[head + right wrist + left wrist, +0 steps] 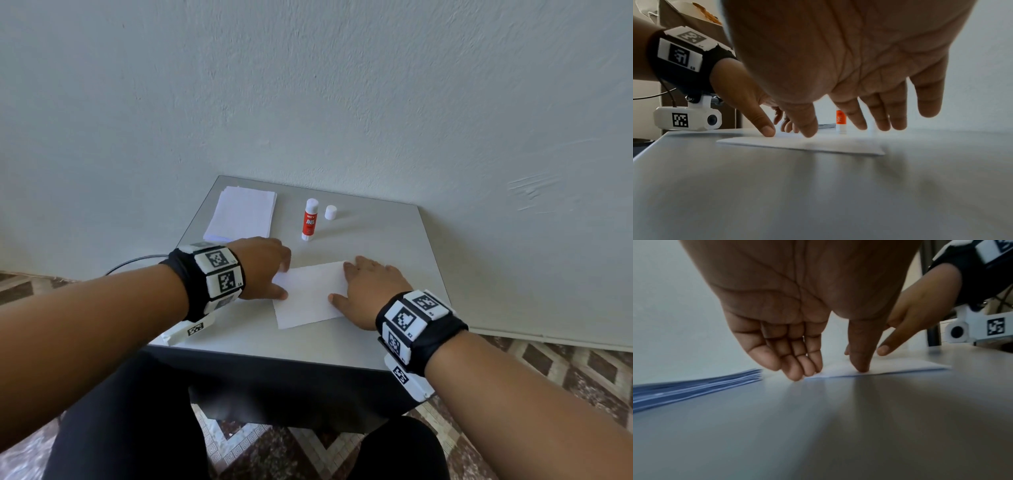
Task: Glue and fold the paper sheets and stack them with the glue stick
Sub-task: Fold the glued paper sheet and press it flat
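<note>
A single white paper sheet (310,294) lies flat near the front of the grey table (383,246). My left hand (265,267) rests at its left edge, thumb tip pressing the paper (890,367) and fingers touching its far left corner. My right hand (370,291) lies on the sheet's right side with straight, spread fingers and the thumb on the paper (797,142). An uncapped red and white glue stick (310,219) stands upright behind the sheet, its white cap (331,212) just to the right. A stack of paper sheets (241,214) sits at the table's back left.
The table stands against a pale wall (342,85). Its front edge (274,353) is just below my wrists, above my dark-clothed legs (130,428). A thin cable (133,262) runs off the table's left side. Patterned floor surrounds the table.
</note>
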